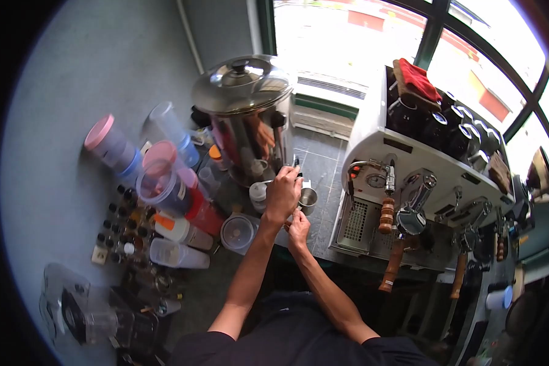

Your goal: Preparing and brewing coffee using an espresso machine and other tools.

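Note:
My left hand (283, 194) is curled at the foot of a large stainless steel urn (274, 142), next to a small black piece (297, 162) that looks like its tap lever. The curled fingers hide whether they grip it. Just below, my right hand (298, 228) pinches the near side of a small metal cup (308, 197), apparently at its handle. The cup's open mouth faces up, and its contents cannot be made out. A white lidded jar (258, 196) stands just left of my left hand.
An espresso machine (370, 142) with wooden-handled portafilters (392, 267) stands at right, black cups (460, 137) and a red cloth (418, 80) on top. Plastic pitchers (160, 180), a lidded tub (238, 233) and several small bottles (128, 224) crowd the left. A blender jar (91, 315) is lower left.

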Tool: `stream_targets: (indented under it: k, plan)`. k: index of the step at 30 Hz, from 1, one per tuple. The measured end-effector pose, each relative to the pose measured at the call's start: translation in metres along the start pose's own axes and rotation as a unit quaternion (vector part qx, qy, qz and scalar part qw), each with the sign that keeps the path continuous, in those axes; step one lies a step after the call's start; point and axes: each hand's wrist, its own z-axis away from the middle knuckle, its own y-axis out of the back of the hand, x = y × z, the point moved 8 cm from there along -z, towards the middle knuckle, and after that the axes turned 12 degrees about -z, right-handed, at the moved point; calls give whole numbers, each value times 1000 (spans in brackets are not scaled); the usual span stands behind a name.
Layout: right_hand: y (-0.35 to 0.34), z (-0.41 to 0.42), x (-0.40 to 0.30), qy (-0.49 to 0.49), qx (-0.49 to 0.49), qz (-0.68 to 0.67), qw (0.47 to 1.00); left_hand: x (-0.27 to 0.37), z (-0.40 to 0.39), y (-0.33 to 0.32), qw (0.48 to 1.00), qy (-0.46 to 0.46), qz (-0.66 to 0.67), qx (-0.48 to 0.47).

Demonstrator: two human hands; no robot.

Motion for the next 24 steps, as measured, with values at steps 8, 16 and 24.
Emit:
stream_targets:
  k: [8,16,24]
  plan:
    - [-3,-11,9,19,-5,1,1000,-18,-12,-26,999,-35,5,-19]
    - [-4,-10,22,82,-22,37,996,-13,6,-31,995,-68,54,-54]
    - [0,-14,19,135,-37,125,982,-17,29,-52,993,-57,28,-95]
